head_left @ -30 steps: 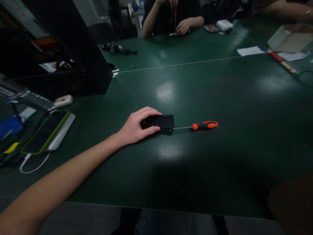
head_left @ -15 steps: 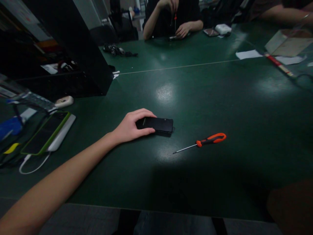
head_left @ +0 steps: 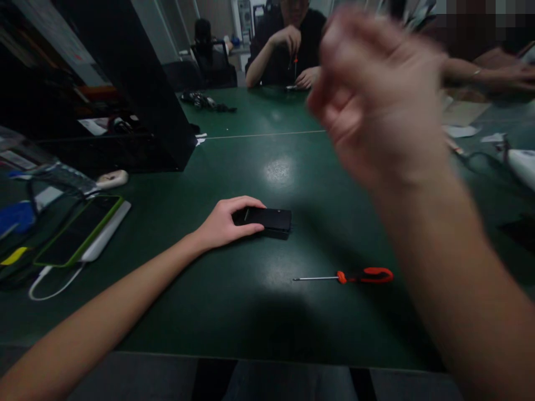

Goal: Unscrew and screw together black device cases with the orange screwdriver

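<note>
On the green table, my left hand grips the left end of a small black rectangular box, thumb along the near side and fingers along the far side. The box lies flat. To its right and nearer to me lies a screwdriver with an orange-and-black handle, its metal shaft pointing left toward the box's near side. High above the table at the right, close to the camera, my right hand is raised with its fingers curled in. It is blurred, and anything inside the fingers is hidden.
A phone in a green case rests on a white power bank at the left, with a white cable. Behind stands a dark shelf. Across the table a person holds another screwdriver. Black cables lie far left.
My right hand has come up into view from the lower right. The screwdriver has turned a little and lies nearer to me. My left hand stays on the box. The camera has tilted up slightly.
</note>
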The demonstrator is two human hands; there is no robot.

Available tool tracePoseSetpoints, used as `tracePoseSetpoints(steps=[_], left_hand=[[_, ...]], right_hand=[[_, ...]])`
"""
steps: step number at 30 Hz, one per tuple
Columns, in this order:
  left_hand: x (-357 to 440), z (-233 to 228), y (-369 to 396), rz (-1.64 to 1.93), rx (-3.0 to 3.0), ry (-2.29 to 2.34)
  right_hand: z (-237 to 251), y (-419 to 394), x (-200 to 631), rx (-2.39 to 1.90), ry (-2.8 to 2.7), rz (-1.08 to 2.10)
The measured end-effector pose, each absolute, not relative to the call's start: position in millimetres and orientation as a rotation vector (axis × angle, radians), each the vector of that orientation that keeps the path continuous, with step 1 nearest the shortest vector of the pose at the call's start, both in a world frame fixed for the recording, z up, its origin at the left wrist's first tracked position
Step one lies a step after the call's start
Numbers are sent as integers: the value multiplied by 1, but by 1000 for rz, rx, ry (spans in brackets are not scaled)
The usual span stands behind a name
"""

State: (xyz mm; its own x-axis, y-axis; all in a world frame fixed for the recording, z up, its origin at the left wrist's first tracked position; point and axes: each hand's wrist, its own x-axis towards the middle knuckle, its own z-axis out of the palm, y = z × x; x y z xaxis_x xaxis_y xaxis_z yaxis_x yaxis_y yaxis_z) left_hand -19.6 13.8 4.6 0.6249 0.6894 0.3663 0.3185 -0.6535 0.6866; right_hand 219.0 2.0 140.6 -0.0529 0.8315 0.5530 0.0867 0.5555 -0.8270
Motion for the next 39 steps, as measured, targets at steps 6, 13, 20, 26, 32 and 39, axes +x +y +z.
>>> tracePoseSetpoints(steps=[6, 13, 20, 26, 32, 39], left_hand=[[-20, 3, 12, 878, 2195, 868], [-21, 2, 12, 859, 2179, 937], [-40, 7, 24, 748, 2315, 851], [-45, -1, 29, 770, 2323, 866], [-42, -6, 29, 843, 2409, 820], [-40, -4, 30, 754, 2313, 835]], right_hand=[[47, -24, 218, -940, -2201, 265], [29, -37, 230, -1096, -2257, 323], [25, -43, 229, -1131, -2269, 339], [23, -43, 229, -1138, -2211, 294], [23, -41, 227, -1141, -2116, 356], [20, -37, 230, -1063, -2011, 479]])
